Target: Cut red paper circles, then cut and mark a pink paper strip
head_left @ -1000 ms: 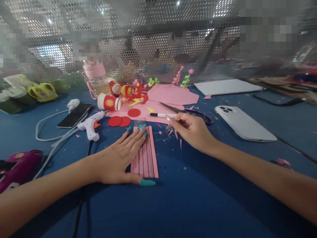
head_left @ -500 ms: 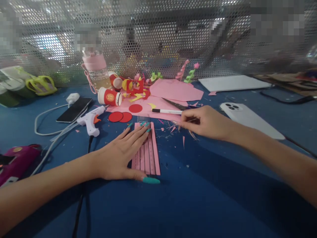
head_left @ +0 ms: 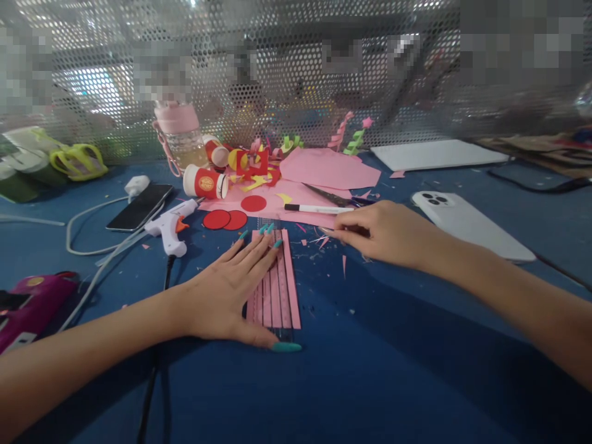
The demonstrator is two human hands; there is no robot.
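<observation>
Left hand (head_left: 226,296): flat, fingers spread, pressing pink paper strips (head_left: 277,283) at table centre. Right hand (head_left: 383,231): at 2 o'clock of strips, pinching a thin sliver; marker (head_left: 317,209) just beyond.

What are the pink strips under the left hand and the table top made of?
Pink strips: thin matte paper by the look, cleanly cut, lying flat; a clear ruler seems to lie among them. Table top: blue, matte, probably a fabric or felt cover. Left hand presses flat.
</observation>
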